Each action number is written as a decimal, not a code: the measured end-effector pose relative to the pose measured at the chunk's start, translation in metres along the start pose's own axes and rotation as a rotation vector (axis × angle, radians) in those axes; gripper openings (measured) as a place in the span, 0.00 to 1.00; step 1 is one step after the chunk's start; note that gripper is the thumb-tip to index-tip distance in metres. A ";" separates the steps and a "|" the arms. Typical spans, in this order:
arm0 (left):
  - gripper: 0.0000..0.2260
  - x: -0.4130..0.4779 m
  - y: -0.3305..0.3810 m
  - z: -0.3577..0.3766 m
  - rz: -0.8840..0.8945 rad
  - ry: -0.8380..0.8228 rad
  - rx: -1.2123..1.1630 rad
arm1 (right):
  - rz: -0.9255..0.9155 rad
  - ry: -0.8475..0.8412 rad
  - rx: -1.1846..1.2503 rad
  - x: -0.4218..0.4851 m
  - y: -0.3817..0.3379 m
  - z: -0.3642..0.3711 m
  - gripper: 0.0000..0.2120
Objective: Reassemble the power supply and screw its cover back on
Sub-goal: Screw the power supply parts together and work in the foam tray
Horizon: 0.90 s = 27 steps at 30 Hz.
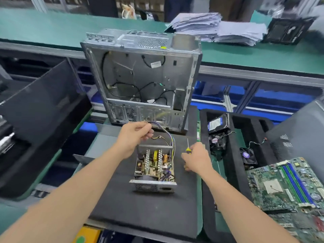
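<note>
Your left grip is curling round the wire bundle at 12 o'clock of the open power supply, with the forearm reaching in from 7 o'clock. Your right grip is pinching the yellow-handled screwdriver at 2 o'clock, shaft pointing up. The supply is sitting on the black mat.

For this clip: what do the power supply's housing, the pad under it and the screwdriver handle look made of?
Power supply housing: bare sheet metal, dull grey, with punched vent holes.
Pad: likely foam or felt, matte black, slightly fuzzy.
Screwdriver handle: probably plastic, yellow and black, smooth.
</note>
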State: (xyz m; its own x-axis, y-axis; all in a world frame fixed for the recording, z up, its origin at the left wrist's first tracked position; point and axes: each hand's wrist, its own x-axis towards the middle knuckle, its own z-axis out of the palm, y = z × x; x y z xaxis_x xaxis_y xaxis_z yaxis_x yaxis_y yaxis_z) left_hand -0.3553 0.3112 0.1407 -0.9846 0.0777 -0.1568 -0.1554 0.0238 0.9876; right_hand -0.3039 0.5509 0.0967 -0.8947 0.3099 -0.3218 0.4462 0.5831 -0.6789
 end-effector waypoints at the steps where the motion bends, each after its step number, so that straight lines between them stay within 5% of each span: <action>1: 0.05 0.001 -0.001 -0.004 -0.012 -0.004 -0.032 | -0.013 0.052 0.105 -0.003 -0.006 -0.006 0.12; 5: 0.04 0.006 -0.009 -0.017 -0.070 -0.049 -0.183 | -0.199 0.288 0.250 -0.017 -0.036 -0.023 0.04; 11: 0.08 0.012 -0.026 -0.033 -0.165 -0.088 -0.440 | -0.242 0.063 0.680 -0.040 -0.088 -0.007 0.11; 27: 0.11 0.019 -0.043 -0.060 -0.119 -0.205 -0.571 | -0.309 -0.029 0.641 -0.042 -0.109 0.011 0.14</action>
State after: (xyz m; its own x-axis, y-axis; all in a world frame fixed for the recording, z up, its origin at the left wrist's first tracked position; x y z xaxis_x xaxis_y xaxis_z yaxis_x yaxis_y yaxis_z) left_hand -0.3722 0.2516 0.0958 -0.9313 0.2984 -0.2090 -0.3372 -0.4890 0.8045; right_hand -0.3150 0.4657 0.1771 -0.9823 0.1764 -0.0634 0.0788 0.0817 -0.9935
